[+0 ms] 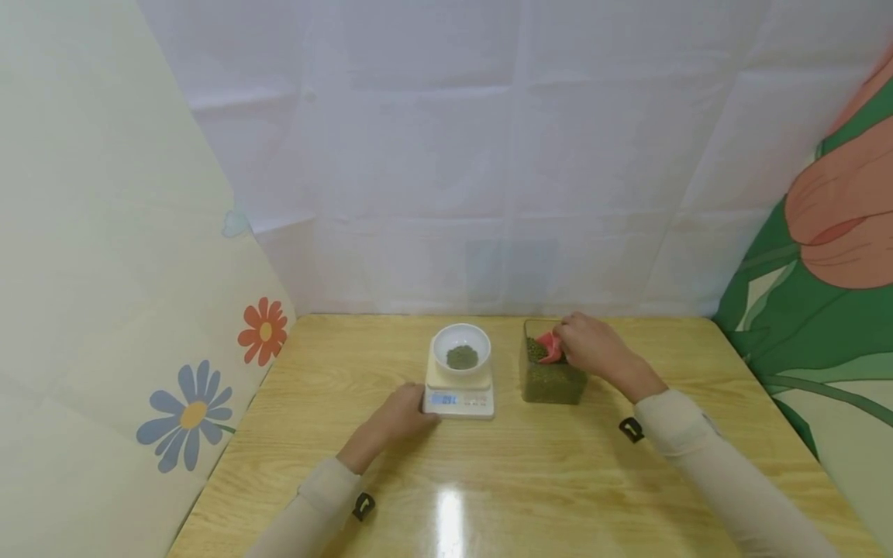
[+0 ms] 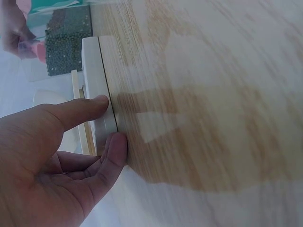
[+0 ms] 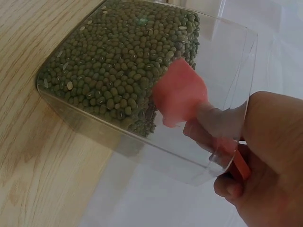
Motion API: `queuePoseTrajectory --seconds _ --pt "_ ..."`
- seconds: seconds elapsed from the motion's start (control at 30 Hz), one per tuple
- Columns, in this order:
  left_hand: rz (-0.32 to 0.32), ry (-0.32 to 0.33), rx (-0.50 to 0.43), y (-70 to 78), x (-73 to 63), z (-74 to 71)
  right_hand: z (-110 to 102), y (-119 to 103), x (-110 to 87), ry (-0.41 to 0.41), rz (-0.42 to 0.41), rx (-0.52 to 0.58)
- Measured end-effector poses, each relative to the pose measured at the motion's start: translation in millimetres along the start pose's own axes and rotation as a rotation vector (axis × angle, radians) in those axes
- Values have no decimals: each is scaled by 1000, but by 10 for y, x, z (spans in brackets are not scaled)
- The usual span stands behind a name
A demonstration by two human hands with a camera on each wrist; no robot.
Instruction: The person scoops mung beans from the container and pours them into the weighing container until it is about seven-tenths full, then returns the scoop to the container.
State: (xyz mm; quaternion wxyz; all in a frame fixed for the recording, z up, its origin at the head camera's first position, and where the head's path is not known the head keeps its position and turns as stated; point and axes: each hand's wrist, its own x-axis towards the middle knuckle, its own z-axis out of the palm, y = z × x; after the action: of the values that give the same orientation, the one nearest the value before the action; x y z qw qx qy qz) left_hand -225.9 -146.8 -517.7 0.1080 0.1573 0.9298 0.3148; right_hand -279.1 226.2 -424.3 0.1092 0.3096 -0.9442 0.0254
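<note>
At the front left corner of a white kitchen scale [image 1: 481,411], my left hand [image 1: 403,412] grips its edge, thumb on the front face and fingers bent round the side. On the scale's platform sits a white bowl [image 1: 461,329] with a small heap of green mung beans [image 1: 462,357] in it; the display is lit. My right hand [image 1: 593,346] holds a pink-red scoop [image 3: 181,92] by its handle, reaching over the rim of a clear square container [image 3: 210,166]. Inside the container, the scoop's head is at the mung beans [image 3: 118,61].
The wood-grain table [image 1: 530,480] runs back to a white cloth wall [image 1: 418,194]. Flower-printed panels flank it, with a blue flower [image 1: 191,415] on the left and a large tulip [image 1: 847,209] on the right. The container stands just right of the scale.
</note>
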Motion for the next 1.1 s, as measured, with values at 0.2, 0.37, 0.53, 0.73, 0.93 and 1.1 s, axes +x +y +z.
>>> queuePoseTrajectory --seconds 0.2,0.37,0.53,0.73,0.93,1.1 --pt "6 1 3 1 -2 1 7 12 18 -10 4 23" --pt "20 2 7 -8 -3 10 13 15 16 -13 13 32" --pt "19 4 5 -13 3 12 -8 2 12 -12 18 37" --pt "22 4 -7 -18 7 6 -13 7 35 -3 9 42" --pt "28 -2 -21 -27 8 4 10 7 62 -30 16 58" --pt "29 1 -18 -32 5 7 22 10 62 -39 24 65"
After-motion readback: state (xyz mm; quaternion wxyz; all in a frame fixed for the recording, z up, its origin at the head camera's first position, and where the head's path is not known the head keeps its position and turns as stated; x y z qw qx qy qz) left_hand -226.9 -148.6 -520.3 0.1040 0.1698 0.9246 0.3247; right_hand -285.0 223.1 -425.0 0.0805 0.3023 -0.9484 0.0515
